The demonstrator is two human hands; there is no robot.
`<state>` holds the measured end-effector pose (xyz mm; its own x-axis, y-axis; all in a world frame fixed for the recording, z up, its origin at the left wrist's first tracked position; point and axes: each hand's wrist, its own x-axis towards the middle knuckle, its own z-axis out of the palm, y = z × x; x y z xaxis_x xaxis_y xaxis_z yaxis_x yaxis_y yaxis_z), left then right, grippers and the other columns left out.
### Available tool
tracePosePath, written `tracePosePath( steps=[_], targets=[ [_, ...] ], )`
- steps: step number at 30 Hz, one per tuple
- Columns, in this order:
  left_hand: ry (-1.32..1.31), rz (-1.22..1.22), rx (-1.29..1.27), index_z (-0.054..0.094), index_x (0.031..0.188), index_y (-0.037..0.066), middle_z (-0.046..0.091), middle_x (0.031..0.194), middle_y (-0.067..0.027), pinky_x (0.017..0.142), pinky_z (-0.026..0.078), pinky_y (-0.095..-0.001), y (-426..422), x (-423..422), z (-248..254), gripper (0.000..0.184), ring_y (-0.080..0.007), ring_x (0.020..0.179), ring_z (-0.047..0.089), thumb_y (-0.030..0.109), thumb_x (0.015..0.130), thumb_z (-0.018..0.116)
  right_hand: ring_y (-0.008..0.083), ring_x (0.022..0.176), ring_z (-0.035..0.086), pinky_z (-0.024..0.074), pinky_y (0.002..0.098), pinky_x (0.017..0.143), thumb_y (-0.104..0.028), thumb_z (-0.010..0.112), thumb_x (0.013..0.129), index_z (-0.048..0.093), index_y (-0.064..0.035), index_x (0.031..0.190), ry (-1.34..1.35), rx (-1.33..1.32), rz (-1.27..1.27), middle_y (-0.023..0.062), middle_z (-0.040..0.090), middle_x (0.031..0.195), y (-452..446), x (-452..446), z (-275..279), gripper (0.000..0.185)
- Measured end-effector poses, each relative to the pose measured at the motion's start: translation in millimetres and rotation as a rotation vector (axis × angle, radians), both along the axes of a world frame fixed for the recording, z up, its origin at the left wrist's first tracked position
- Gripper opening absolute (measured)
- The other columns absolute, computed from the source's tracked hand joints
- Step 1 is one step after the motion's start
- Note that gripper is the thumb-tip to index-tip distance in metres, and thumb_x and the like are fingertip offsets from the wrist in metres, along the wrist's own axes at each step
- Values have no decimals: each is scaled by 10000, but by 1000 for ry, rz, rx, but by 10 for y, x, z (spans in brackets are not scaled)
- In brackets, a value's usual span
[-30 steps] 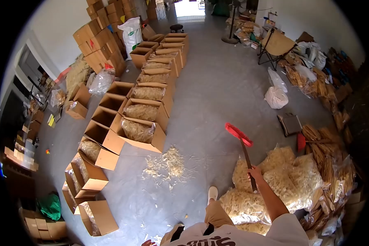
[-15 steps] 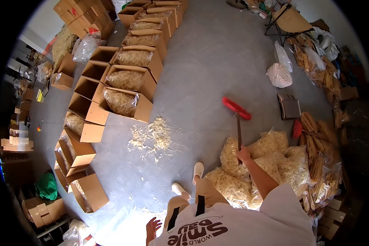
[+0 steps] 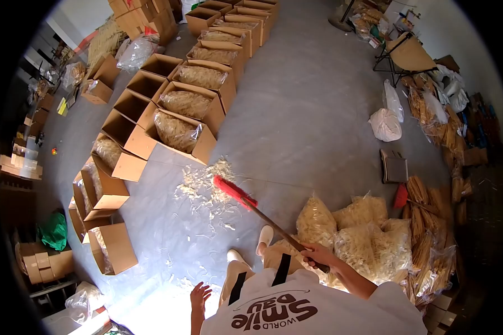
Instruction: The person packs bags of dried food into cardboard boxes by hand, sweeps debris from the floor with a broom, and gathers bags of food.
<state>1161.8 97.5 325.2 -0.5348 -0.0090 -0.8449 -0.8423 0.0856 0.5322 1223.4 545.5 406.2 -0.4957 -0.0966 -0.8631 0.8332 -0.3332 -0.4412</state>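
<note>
Red broom [image 3: 241, 195] at the right side of pale scraps [image 3: 198, 181], held in right hand [image 3: 318, 255], left hand [image 3: 200, 296] spread and empty, perhaps liable to scatter scraps leftward if swung too briskly.

Glare on flr [image 3: 156, 306] btm-left, dim edges, fisheye distort. w/ blk corners
</note>
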Motion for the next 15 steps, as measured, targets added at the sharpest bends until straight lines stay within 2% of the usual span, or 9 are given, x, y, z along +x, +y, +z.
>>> tracePosePath(
  steps=[5, 6, 7, 8, 9, 11, 12, 13, 15],
  targets=[
    [-38, 118, 8, 332, 1124, 1, 511, 912, -160, 635, 454, -305, -271, 426, 2, 404, -244, 769, 544, 119, 754, 443, 79, 387, 385, 332, 219, 360, -88, 433, 782, 375, -7, 1105, 158, 337, 72, 4, 427, 552, 218, -712, -174, 338],
    [-66, 148, 2, 315, 1134, 2, 506, 921, -166, 638, 454, -311, -322, 546, 5, 416, -249, 773, 542, 119, 756, 441, 95, 393, 400, 343, 237, 375, -90, 422, 782, 336, -1, 1135, 149, 456, 137, 21, 424, 544, 286, -911, -234, 375],
    [-94, 182, -2, 298, 1145, 3, 500, 931, -172, 641, 454, -317, -373, 680, 6, 428, -255, 777, 540, 120, 758, 438, 110, 400, 415, 353, 255, 390, -91, 411, 782, 296, 4, 1166, 142, 576, 203, 38, 420, 535, 355, -1113, -333, 412],
    [-83, 216, 25, 277, 1156, 5, 495, 940, -179, 644, 452, -333, -435, 837, 8, 444, -268, 774, 539, 117, 759, 439, 119, 403, 419, 359, 269, 400, -96, 408, 784, 310, 22, 1146, 151, 597, 150, 44, 415, 530, 435, -1290, -553, 392],
    [-96, 275, -28, 342, 1121, -10, 524, 884, -154, 616, 448, -296, -394, 944, 87, 414, -231, 736, 552, 107, 735, 436, 128, 405, 423, 366, 283, 410, -100, 404, 786, 324, 39, 1125, 160, 616, 98, 50, 411, 524, 530, -1474, -815, 375],
    [-141, 311, -91, 343, 1119, -11, 528, 878, -160, 599, 451, -301, -397, 1192, 162, 411, -237, 715, 556, 103, 734, 434, 134, 402, 420, 359, 287, 386, -110, 399, 788, 385, 50, 992, 148, 665, 80, 51, 403, 524, 721, -1942, -1187, 260],
    [-204, 327, -60, 283, 1147, 18, 483, 956, -191, 681, 438, -379, -448, 1313, 172, 447, -303, 791, 530, 128, 755, 467, 140, 401, 418, 353, 285, 372, -115, 398, 786, 380, 34, 922, 178, 643, 36, 51, 400, 524, 806, -2145, -1341, 202],
    [-201, 368, -39, 297, 1139, 23, 480, 954, -200, 697, 433, -400, -456, 1453, 199, 445, -320, 794, 524, 130, 749, 481, 145, 399, 416, 346, 283, 358, -119, 396, 784, 375, 19, 851, 209, 619, -9, 50, 397, 524, 858, -2316, -1451, 154],
    [-105, 535, 300, 280, 1160, 24, 449, 1012, -198, 723, 427, -381, -857, 2119, -306, 453, -297, 856, 491, 162, 768, 459, 141, 378, 407, 346, 283, 341, -87, 396, 781, 375, -13, 778, 203, 558, -86, 43, 381, 499, 858, -2561, -1577, 77]
  ],
)
